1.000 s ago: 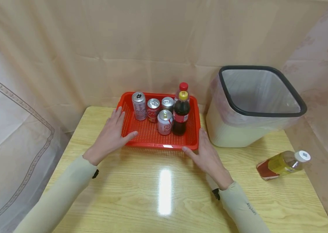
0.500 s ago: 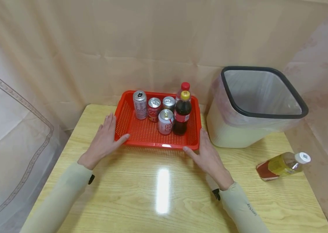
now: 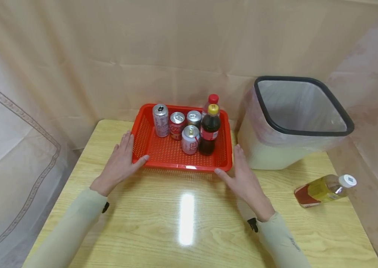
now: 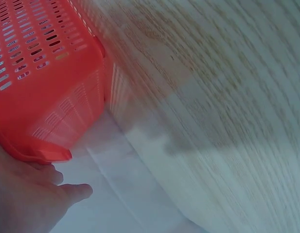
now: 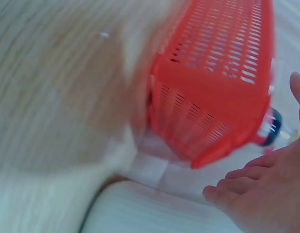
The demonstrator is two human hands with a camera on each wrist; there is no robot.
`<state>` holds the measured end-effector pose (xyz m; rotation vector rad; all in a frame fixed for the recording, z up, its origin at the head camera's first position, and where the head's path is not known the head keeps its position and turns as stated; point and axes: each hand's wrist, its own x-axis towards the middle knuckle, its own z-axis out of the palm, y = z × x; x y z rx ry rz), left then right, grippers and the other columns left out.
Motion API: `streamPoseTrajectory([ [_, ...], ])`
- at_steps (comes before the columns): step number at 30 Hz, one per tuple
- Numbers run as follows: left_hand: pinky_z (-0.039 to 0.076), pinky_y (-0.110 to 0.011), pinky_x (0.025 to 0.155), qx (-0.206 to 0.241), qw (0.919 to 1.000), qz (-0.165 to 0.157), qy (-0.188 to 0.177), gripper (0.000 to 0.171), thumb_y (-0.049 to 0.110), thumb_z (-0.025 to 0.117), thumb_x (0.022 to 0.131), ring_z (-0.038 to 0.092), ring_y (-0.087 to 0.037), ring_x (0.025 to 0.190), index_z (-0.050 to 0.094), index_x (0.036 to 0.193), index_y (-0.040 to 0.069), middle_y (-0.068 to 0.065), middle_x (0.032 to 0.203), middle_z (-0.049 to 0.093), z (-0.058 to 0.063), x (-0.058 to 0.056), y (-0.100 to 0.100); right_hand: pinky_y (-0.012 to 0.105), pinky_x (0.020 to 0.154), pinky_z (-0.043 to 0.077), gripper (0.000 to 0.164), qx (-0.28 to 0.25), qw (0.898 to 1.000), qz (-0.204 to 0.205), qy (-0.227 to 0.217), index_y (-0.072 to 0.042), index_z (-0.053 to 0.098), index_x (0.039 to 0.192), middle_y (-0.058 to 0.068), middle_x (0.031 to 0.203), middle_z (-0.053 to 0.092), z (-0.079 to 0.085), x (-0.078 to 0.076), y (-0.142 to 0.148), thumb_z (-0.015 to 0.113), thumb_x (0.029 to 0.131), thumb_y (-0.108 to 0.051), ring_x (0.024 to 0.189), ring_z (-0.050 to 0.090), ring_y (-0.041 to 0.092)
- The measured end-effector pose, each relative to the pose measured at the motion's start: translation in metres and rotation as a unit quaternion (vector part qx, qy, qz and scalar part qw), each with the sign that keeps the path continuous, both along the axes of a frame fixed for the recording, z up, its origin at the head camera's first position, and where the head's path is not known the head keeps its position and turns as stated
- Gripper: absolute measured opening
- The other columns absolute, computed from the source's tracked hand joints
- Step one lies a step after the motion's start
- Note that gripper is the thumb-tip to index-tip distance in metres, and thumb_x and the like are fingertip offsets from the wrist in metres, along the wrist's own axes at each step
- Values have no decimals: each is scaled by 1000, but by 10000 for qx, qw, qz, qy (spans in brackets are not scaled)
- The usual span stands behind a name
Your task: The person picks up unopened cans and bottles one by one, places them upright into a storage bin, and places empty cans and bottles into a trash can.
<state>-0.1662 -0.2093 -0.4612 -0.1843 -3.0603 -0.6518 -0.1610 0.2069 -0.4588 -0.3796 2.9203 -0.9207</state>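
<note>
A red plastic basket (image 3: 162, 163) stands at the back of the table in the head view. Inside it several drink cans stand upright, among them a tall silver can (image 3: 161, 123), a red can (image 3: 176, 129) and a pale pink-white can (image 3: 189, 143). To their right are a dark cola bottle (image 3: 207, 136) with a yellow cap and a red-capped bottle (image 3: 212, 99), mostly hidden behind it. My left hand (image 3: 116, 163) lies along the basket's left side, fingers straight, touching the rim in the left wrist view. Beside the right side, my right hand (image 3: 247, 186) has its fingers extended, slightly apart from the basket.
A pale bin (image 3: 266, 149) with a black rim and a clear liner stands right of the basket. A bottle (image 3: 323, 190) with a white cap and yellow label is at the table's right. Beige curtain (image 3: 182, 56) hangs behind the wooden table (image 3: 142, 227).
My left hand has shifted left, off the basket's inside edge to its outer side. My right hand has drawn slightly right, away from the basket. The basket has hardly moved.
</note>
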Motion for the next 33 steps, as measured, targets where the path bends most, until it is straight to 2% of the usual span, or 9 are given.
streamPoseTrajectory([
  [4, 12, -66, 123, -26, 10000, -40, 17, 107, 69, 46, 99, 1, -40, 158, 4, 163, -6, -21, 172, -1, -1, 0, -1, 61, 121, 23, 108, -82, 9997, -113, 192, -11, 0, 167, 11, 174, 3, 15, 10, 12, 56, 96, -69, 158, 11, 35],
  [13, 11, -65, 123, 40, 10000, -64, 41, 107, 70, 44, 99, -1, -39, 158, 3, 163, -6, -21, 172, -2, -1, 1, -2, 64, 112, 37, 80, -458, 9855, -459, 1570, -6, 33, 162, 18, 164, 36, 38, 37, 47, 68, 99, -42, 145, 41, 45],
  [17, 11, -65, 123, 34, 10000, -65, 35, 106, 69, 45, 100, -1, -39, 158, 3, 163, -6, -21, 172, -2, -1, 1, -1, 39, 118, 37, 72, -772, 9677, -507, 2347, -9, 44, 158, 15, 158, 47, 44, 48, 67, 69, 99, -41, 140, 48, 41],
  [20, 11, -65, 123, 15, 10000, -51, 32, 106, 69, 45, 100, -1, -39, 158, 3, 163, -6, -21, 172, -2, -1, 1, -1, 17, 115, 32, 72, -976, 9472, -416, 3027, -8, 51, 153, 14, 153, 53, 45, 52, 82, 64, 99, -54, 140, 51, 25],
  [21, 10, -64, 124, 8, 10000, -47, 28, 106, 69, 44, 100, -1, -39, 158, 3, 163, -5, -21, 172, -2, -2, 1, -1, 12, 107, 38, 74, -977, 9390, -392, 3275, -6, 54, 151, 15, 150, 56, 46, 52, 86, 62, 99, -58, 130, 59, 18],
  [24, 11, -64, 124, 3, 10000, -46, 31, 106, 69, 44, 100, -1, -39, 158, 3, 163, -6, -21, 172, -3, -2, 1, -1, 9, 78, 49, 82, -978, 9234, -365, 3693, -1, 58, 145, 18, 145, 59, 47, 53, 99, 56, 98, -67, 99, 63, -3],
  [27, 11, -65, 123, 1, 10000, -59, 38, 106, 68, 45, 100, -1, -40, 158, 3, 162, -6, -21, 172, -2, -2, 1, -1, 7, 54, 36, 82, -978, 9140, -390, 3918, 2, 60, 142, 21, 140, 62, 49, 55, 110, 56, 97, -67, 64, 41, -12],
  [30, 11, -65, 123, 8, 10000, -61, 60, 105, 67, 47, 100, 0, -40, 158, 4, 162, -7, -22, 172, -1, -2, 0, -1, 6, 69, 43, 80, -1120, 9019, -556, 4135, 3, 63, 138, 24, 133, 66, 51, 56, 118, 59, 97, -66, 67, 54, -10],
  [33, 12, -66, 123, -10, 10000, -58, 65, 105, 66, 47, 100, 0, -40, 158, 4, 163, -6, -22, 172, 0, -3, 0, -1, 7, 90, 42, 80, -1205, 8858, -912, 4388, 3, 65, 135, 24, 130, 67, 56, 58, 123, 60, 96, -66, 101, 63, -8],
])
